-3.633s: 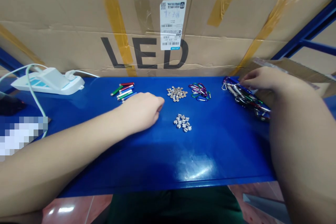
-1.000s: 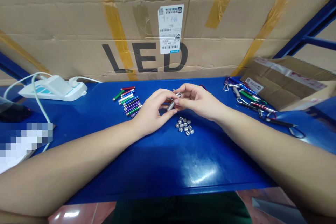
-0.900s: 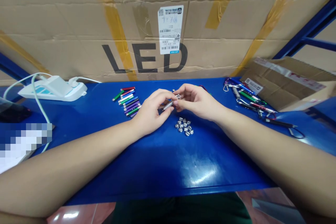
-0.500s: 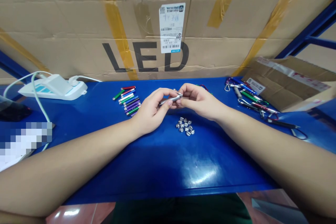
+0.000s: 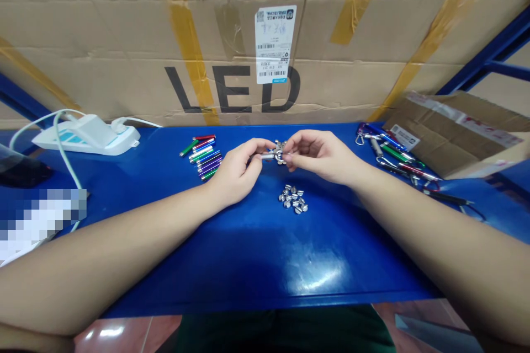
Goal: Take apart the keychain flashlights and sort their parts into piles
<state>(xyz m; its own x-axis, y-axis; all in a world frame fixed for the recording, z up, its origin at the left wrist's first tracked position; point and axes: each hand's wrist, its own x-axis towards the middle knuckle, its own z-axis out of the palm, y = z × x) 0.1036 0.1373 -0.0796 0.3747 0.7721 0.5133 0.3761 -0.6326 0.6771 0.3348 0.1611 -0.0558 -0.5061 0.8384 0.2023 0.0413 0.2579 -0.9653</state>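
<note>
My left hand (image 5: 236, 174) sits at the middle of the blue table, its fingers shut on a slim silver metal tube (image 5: 265, 156). My right hand (image 5: 318, 157) meets it from the other side, with thumb and fingertips pinching a small silver fitting (image 5: 280, 152) at the tube's end. Just below both hands lies a small heap of silver screws (image 5: 293, 199). Left of my left hand, a row of short coloured metal tubes (image 5: 201, 154) lies close by. Carabiner keychains (image 5: 393, 154) are spread out to the right, beyond my right hand's reach point.
The blue table (image 5: 265, 265) runs under everything, with a white power strip (image 5: 86, 140) and cable at left. A blurred white patch (image 5: 41, 220) lies at front left. A cardboard flap (image 5: 455, 143) sits at right, and a large taped carton (image 5: 232, 38) stands behind.
My hands have come together at the table's middle, and my right hand has left the keychains. The tube now lies level between my fingers, with the silver fitting showing at its end.
</note>
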